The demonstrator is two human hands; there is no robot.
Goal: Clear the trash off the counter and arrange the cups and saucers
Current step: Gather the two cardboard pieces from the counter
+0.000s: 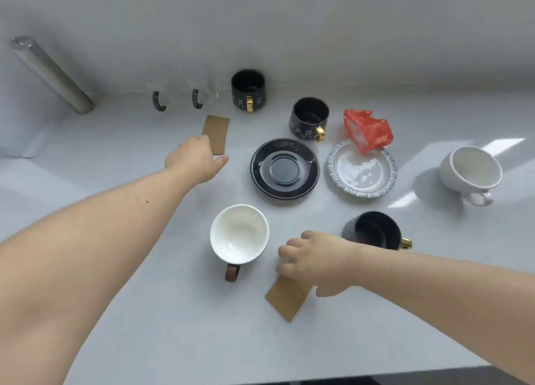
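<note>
The left hand [197, 160] rests its fingers on a flat brown card [215, 134] at ten o'clock on the desk [144, 312]; whether it grips is unclear. The right hand [315, 261] pinches a second brown card [285, 299] at six o'clock, beside a white cup [238, 234], while crumpled red plastic [367, 130] overlaps a glass saucer [362, 169] at two o'clock.

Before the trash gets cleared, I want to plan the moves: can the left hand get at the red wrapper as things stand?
Probably not easily. The left hand is on the brown card, and the black saucer and a black cup lie between it and the red wrapper. The right hand looks better placed.
</note>
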